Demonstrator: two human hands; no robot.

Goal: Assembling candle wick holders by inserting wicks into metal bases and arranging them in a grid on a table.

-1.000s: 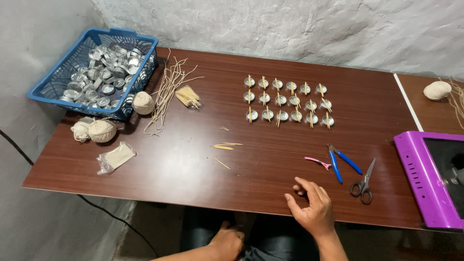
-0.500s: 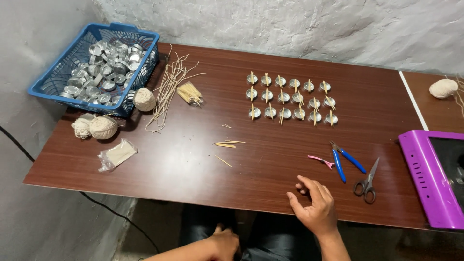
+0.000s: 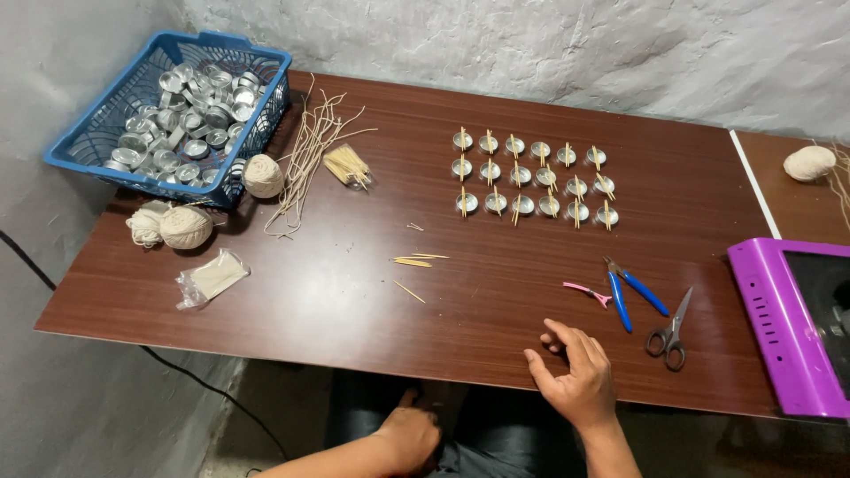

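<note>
My right hand (image 3: 573, 376) rests on the near edge of the dark wooden table (image 3: 336, 310), fingers loosely curled, holding nothing. Blue-handled pliers (image 3: 630, 292), a small pink clip (image 3: 586, 292) and black scissors (image 3: 669, 332) lie just beyond it to the right. My left hand (image 3: 409, 434) is below the table edge, over my lap, with its fingers curled; I see nothing in it. Rows of small metal cups with sticks laid across them (image 3: 529, 177) stand in the middle of the table. A few loose wooden sticks (image 3: 414, 262) lie nearer.
A blue plastic basket (image 3: 257, 106) full of empty metal cups sits at the far left. Beside it lie balls of pale string (image 3: 186, 227), cut wicks (image 3: 305, 159), a stick bundle (image 3: 347, 166) and a clear bag (image 3: 211, 278). A purple tray (image 3: 770, 327) is at right.
The view has shifted slightly. My right hand has stayed at the table edge, and my left hand has stayed low over my lap.
</note>
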